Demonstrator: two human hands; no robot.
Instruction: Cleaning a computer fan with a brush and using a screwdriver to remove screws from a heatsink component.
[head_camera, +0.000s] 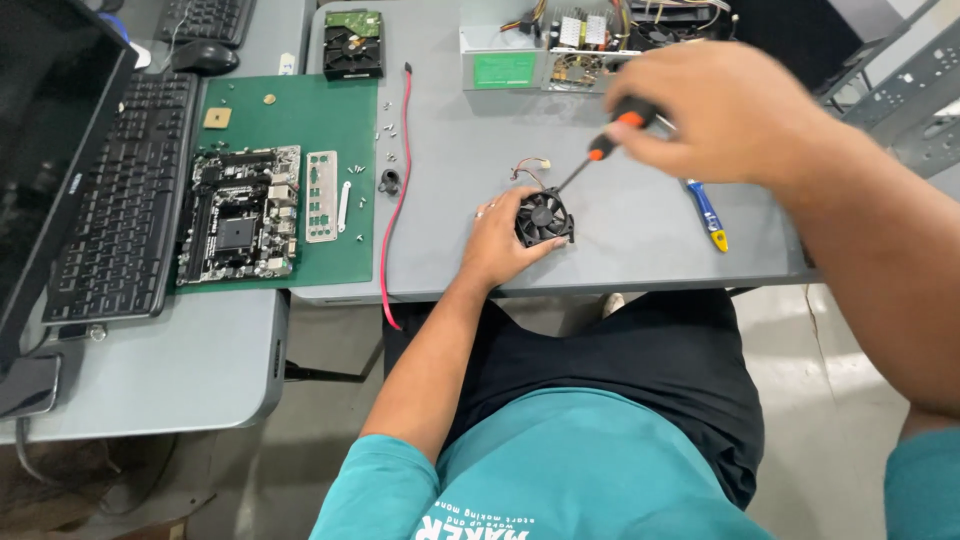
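Note:
A small black cooling fan (545, 218) stands on edge on the grey table (640, 230), its thin wires trailing up behind it. My left hand (500, 240) grips the fan from the left and steadies it. My right hand (730, 110) is raised above the table and holds a screwdriver (605, 145) with an orange and black handle. The screwdriver's shaft slants down to the left, and its tip meets the fan's upper right corner.
A green mat (350, 130) carries a motherboard (240, 215), a metal plate and loose screws. A red cable (400, 190) runs down the table. An opened power supply (560, 45), a hard drive (353, 45), a blue and yellow tool (707, 215), keyboards and a monitor surround them.

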